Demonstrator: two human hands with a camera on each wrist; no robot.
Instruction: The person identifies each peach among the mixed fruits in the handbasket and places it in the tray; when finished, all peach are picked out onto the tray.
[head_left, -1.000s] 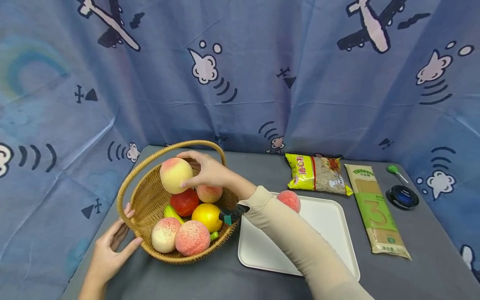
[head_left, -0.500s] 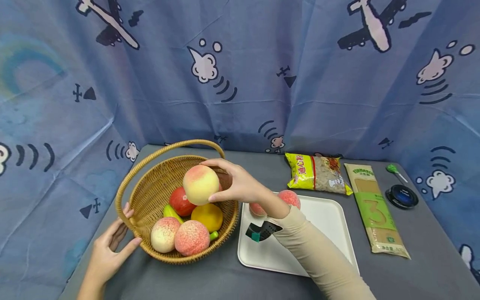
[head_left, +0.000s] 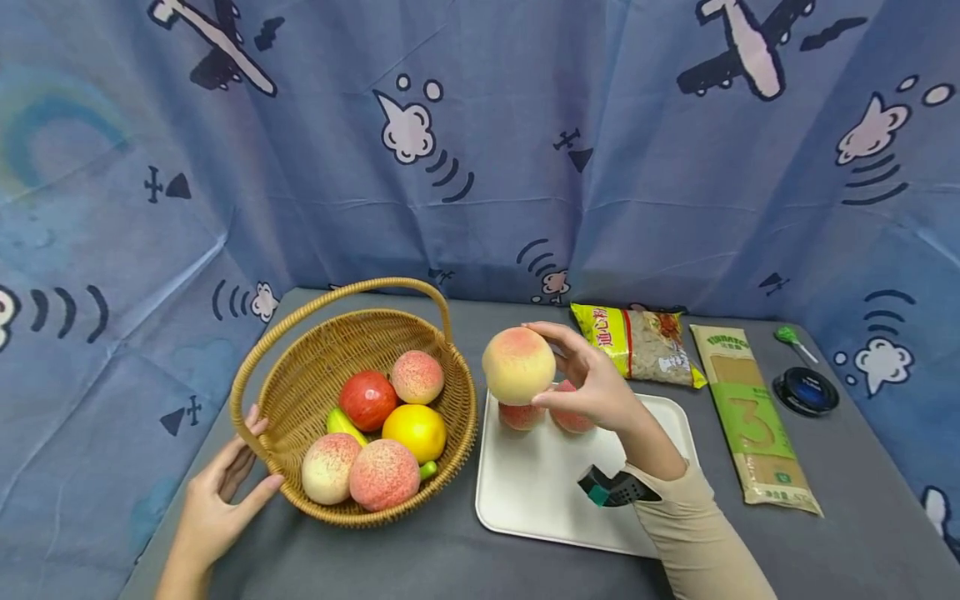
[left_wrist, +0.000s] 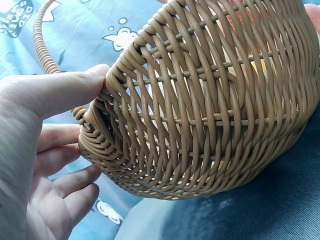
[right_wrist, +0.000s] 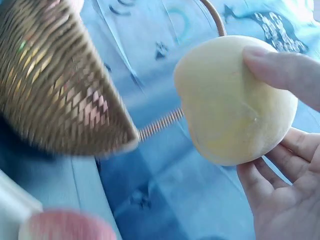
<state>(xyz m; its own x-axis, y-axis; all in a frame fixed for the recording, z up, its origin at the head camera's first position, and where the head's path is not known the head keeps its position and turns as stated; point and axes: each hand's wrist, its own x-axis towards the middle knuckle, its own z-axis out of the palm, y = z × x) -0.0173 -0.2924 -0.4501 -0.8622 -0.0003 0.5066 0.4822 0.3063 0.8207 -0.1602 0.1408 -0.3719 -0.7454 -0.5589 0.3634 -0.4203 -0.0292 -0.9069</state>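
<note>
My right hand (head_left: pixel 592 379) grips a large pale-yellow peach (head_left: pixel 519 365) with a pink blush on top, thumb on one side and fingers on the other. It holds the peach over the far left part of a white tray (head_left: pixel 540 500), where two smaller pink peaches (head_left: pixel 573 408) are partly hidden behind the hand and fruit. In the right wrist view the peach (right_wrist: pixel 235 105) shows its plain yellow underside. My left hand (head_left: pixel 217 500) holds the wicker basket (head_left: pixel 300 383) at its left rim by the handle's foot, thumb and fingers spread around it (left_wrist: pixel 55 95).
Inside the basket lie a red apple (head_left: pixel 368 400), a yellow lemon-like fruit (head_left: pixel 415 433), several peaches (head_left: pixel 385 475) and a green-yellow banana (head_left: pixel 345 425). Behind the tray is a yellow pasta bag (head_left: pixel 637 342). Farther right are a noodle pack (head_left: pixel 753 417), a dark round tin (head_left: pixel 806 392) and a green lollipop (head_left: pixel 787 336).
My right hand has carried the yellow peach rightward out of the basket to above the tray, uncovering the apple and a pink peach. The left hand stays at the rim.
</note>
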